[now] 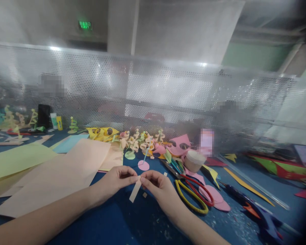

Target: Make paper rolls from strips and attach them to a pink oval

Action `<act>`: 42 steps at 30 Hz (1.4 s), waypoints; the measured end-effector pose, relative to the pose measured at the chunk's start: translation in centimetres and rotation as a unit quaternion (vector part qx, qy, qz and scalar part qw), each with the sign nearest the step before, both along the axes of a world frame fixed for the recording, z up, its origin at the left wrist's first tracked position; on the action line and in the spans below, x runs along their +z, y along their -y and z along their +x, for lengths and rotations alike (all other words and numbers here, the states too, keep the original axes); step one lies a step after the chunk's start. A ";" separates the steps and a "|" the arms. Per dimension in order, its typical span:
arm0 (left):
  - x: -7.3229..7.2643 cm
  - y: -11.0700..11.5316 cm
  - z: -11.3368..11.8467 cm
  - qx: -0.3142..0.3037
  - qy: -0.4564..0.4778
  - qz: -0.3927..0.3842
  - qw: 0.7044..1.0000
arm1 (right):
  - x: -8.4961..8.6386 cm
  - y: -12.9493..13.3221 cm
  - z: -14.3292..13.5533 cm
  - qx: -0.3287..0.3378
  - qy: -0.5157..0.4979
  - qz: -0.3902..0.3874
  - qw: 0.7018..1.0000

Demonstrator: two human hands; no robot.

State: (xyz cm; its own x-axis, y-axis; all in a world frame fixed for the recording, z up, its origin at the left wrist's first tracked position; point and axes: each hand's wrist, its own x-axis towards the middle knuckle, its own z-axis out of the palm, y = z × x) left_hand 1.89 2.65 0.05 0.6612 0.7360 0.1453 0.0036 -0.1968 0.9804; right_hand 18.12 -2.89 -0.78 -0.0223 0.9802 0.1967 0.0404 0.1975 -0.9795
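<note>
Between my two hands is a short, pale cream paper strip [135, 193], hanging down at a slant. My left hand [114, 180] pinches its upper end between thumb and forefinger. From the other side, my right hand [159, 187] has its thumb and forefinger closed on the same end, the fingertips nearly touching. Just beyond them stands a pale blue stem on a pink paper disc [143, 165]. A tiny paper scrap [145, 195] lies under my right hand. Scissors [193, 192] with one red and one yellow handle rest to the right.
Large cream paper sheets [73, 166] and a green sheet [20, 158] cover the left. Curled paper pieces [132, 141] stand at the back before a perforated metal screen [153, 92]. A roll of tape [194, 160], pink discs [216, 197] and a blue glue gun [260, 211] lie right.
</note>
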 end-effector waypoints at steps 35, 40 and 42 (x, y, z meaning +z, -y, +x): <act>-0.1 0.0 0.4 0.052 0.047 -0.107 0.992 | 0.0 1.0 -0.2 -0.042 0.208 0.175 0.961; -0.2 0.4 0.4 0.040 0.047 -0.113 0.992 | 0.3 1.1 -0.4 -0.070 0.282 0.218 0.932; -0.2 0.5 0.5 0.035 0.037 -0.093 0.994 | 0.3 1.1 -0.3 -0.068 0.272 0.213 0.936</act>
